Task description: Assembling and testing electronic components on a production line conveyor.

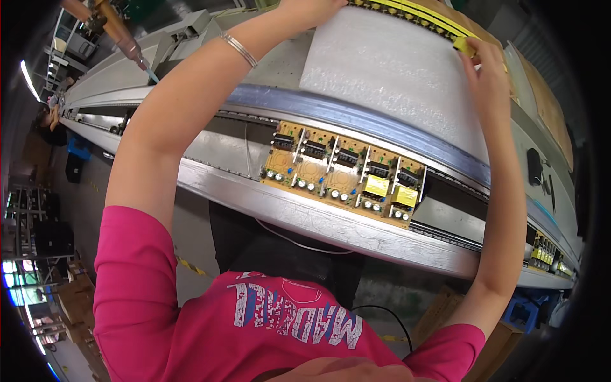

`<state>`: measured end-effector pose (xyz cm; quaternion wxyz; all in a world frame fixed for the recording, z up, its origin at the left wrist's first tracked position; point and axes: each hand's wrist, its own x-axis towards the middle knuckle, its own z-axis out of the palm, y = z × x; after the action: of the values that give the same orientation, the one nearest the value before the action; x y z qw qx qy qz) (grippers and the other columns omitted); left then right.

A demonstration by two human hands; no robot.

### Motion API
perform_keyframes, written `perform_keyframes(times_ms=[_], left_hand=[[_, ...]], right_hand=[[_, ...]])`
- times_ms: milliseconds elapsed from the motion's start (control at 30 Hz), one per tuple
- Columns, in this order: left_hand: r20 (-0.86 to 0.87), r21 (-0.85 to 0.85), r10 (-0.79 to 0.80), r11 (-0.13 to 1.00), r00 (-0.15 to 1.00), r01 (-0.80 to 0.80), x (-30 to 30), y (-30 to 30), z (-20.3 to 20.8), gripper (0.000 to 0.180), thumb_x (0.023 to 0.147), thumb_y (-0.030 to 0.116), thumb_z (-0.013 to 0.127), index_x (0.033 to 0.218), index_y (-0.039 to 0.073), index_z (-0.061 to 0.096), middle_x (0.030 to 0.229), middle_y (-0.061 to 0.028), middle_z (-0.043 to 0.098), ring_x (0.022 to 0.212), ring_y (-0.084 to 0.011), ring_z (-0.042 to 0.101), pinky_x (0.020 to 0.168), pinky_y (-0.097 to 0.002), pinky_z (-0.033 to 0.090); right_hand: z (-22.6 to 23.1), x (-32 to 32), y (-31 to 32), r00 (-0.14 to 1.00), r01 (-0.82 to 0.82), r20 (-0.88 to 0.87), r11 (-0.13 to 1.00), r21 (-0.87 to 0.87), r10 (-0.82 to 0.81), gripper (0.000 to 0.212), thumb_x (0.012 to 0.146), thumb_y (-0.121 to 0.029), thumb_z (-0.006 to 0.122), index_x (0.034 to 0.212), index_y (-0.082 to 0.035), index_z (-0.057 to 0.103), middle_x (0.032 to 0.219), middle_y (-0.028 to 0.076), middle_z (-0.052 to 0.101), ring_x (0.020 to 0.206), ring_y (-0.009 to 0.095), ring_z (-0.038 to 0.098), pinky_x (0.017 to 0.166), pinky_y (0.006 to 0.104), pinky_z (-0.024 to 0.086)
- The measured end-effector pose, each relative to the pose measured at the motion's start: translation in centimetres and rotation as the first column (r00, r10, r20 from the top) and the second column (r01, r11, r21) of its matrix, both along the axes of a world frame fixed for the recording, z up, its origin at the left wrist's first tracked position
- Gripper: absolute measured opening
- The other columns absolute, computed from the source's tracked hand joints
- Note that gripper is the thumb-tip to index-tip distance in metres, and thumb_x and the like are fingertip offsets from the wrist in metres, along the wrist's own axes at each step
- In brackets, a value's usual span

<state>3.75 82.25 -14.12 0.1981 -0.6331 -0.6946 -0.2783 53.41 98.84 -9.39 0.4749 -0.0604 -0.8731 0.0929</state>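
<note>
My right hand [489, 67] is at the far right end of a row of yellow transformers [410, 14]. Its thumb and fingers pinch one yellow transformer [464, 46]. My left hand [318, 9] reaches to the row's left end at the top edge, where its fingers are mostly cut off. Below both arms, a tan circuit board panel [312, 167] lies across the conveyor rails. It carries black parts, silver capacitors and upright metal plates. Two yellow transformers [377, 186] sit on its right-hand sections; the sections further left show bare outlines there.
A white foam sheet [388, 70] lies beyond the metal conveyor rail [305, 219]. Another populated board [543, 251] stands on the line at far right. A brown tool with a pale tip [130, 48] hangs at upper left. A dark object [534, 167] rests at right.
</note>
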Motion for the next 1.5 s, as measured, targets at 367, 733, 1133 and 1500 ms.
perform_keyframes(times_ms=[367, 733, 1133, 1500], left_hand=[[0.445, 0.172, 0.074, 0.971, 0.893, -0.166, 27.8, -2.5, 4.6, 0.023, 0.092, 0.011, 0.07, 0.111, -0.001, 0.069, 0.1, -0.0099, 0.069, 0.091, -0.0242, 0.064, 0.086, -0.0346, 0.052], [0.533, -0.101, -0.233, 0.937, 0.813, 0.334, 40.1, -13.1, 4.7, 0.025, 0.082, 0.024, 0.081, 0.105, 0.012, 0.076, 0.097, 0.0005, 0.072, 0.09, -0.0196, 0.061, 0.083, -0.0355, 0.049], [0.311, -0.383, -0.129, 0.89, 0.942, 0.248, 43.2, -15.9, 2.5, 0.016, 0.079, 0.017, 0.081, 0.093, 0.015, 0.073, 0.089, 0.0019, 0.067, 0.087, -0.02, 0.055, 0.086, -0.0334, 0.043], [0.201, -0.435, -0.095, 0.883, 0.975, 0.175, 44.3, -15.5, 2.7, 0.012, 0.079, 0.02, 0.079, 0.087, 0.015, 0.072, 0.089, 0.0013, 0.066, 0.09, -0.0217, 0.055, 0.087, -0.0353, 0.041]], right_hand=[[-1.5, 11.1, -13.7, 0.791, -0.257, 0.25, 0.674, -0.692, 0.558, 0.028, 0.086, -0.004, 0.073, 0.114, -0.003, 0.069, 0.1, 0.005, 0.068, 0.078, 0.012, 0.057, 0.071, 0.023, 0.046], [-3.0, 12.0, -14.9, 0.7, -0.188, 0.511, 0.819, -0.542, 0.499, 0.022, 0.082, -0.004, 0.074, 0.103, 0.0, 0.068, 0.097, 0.008, 0.06, 0.08, 0.02, 0.057, 0.072, 0.03, 0.047], [-2.4, 12.4, -16.0, 0.723, -0.204, 0.567, 0.906, -0.37, 0.395, 0.02, 0.082, -0.004, 0.072, 0.101, -0.001, 0.065, 0.097, 0.01, 0.057, 0.084, 0.027, 0.058, 0.076, 0.0373, 0.049], [-2.0, 13.2, -15.6, 0.735, -0.176, 0.591, 0.936, -0.306, 0.332, 0.023, 0.08, -0.003, 0.074, 0.103, -0.002, 0.067, 0.097, 0.008, 0.06, 0.082, 0.025, 0.058, 0.074, 0.035, 0.048]])
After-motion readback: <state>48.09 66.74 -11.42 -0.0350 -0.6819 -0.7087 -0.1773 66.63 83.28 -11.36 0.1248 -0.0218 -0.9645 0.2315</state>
